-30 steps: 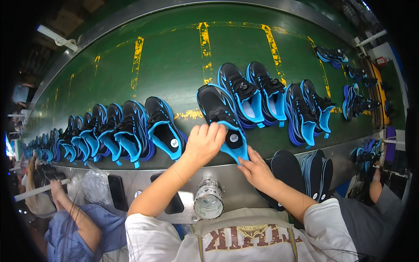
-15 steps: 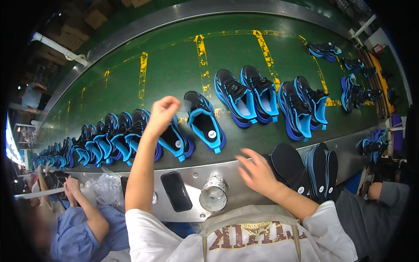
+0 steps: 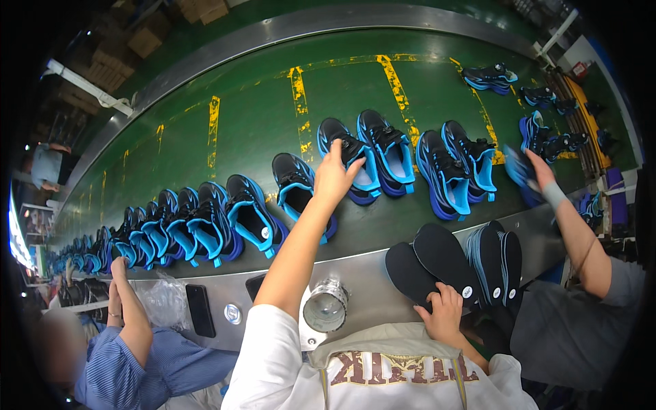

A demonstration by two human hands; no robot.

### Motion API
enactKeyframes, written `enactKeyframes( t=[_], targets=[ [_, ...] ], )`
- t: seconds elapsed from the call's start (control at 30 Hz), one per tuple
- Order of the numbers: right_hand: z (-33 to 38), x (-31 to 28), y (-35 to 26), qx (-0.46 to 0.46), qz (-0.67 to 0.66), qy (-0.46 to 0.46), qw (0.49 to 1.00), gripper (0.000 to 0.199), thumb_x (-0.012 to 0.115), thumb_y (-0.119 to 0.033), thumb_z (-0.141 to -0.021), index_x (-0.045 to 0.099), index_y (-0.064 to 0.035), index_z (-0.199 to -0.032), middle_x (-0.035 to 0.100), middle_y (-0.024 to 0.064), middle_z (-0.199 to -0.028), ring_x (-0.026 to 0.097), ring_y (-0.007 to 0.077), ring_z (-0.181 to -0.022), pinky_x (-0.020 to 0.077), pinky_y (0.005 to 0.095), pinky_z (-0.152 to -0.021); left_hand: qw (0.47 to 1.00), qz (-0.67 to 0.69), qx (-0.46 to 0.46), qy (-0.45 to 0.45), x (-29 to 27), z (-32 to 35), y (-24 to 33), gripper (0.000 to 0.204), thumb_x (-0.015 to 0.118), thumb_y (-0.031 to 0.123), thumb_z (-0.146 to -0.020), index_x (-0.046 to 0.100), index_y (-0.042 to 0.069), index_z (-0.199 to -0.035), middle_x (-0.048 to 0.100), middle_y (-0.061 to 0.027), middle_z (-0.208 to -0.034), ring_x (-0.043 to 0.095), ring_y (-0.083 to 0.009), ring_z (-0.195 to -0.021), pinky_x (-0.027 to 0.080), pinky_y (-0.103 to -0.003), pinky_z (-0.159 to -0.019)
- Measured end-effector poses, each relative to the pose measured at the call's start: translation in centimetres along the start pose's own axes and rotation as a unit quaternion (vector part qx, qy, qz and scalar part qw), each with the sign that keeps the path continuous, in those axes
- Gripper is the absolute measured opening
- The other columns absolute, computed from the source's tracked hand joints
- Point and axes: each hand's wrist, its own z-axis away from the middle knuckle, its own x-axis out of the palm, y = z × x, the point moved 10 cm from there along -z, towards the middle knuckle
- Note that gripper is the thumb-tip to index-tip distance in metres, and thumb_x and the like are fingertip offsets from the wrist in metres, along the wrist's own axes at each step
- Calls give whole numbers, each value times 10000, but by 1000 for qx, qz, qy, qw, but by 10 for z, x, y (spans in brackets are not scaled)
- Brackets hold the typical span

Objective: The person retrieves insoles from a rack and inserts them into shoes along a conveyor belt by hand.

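Note:
My left hand reaches across the belt to a black and blue sneaker. Its fingers and thumb grip around that shoe's tongue and opening. Close against it on the right stands a matching sneaker; on the left is a single sneaker, partly hidden by my forearm. Near my body, my right hand has its fingers closed over the lower end of a black insole. A second black insole, with a round white label, overlaps it. Stacked insoles lie just to the right.
Many sneakers line the green belt leftward. A glass jar and dark phone rest on the metal ledge. At right, a co-worker's hand holds a blurred shoe; another person sits left.
My left hand has moved right onto the sneaker. My right hand has dropped from above the ledge onto the insole. A co-worker's arm with a shoe has come in at the right.

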Motion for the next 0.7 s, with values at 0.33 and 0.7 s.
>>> enactKeyframes(
  t=[0.33, 0.7],
  targets=[
    [-83, -112, -46, -163, -148, 91, 971, 339, 732, -117, -599, 583, -15, -885, 463, 187, -1126, 509, 291, -866, 442, 361, -743, 973, 47, -69, -213, 13, -27, -24, 506, 544, 440, -797, 580, -60, -729, 570, -141, -626, 547, -254, -603, 424, -358, -578],
    [-206, -28, -88, -315, 25, 95, 944, 65, 577, -66, -655, 575, -15, -614, 581, 94, -951, 513, 240, -776, 436, 327, -718, 909, 351, -204, -96, 34, 27, -39, 455, 511, 418, -853, 502, 9, -654, 388, 9, -550, 347, -76, -540, 305, -255, -473]
  ],
)
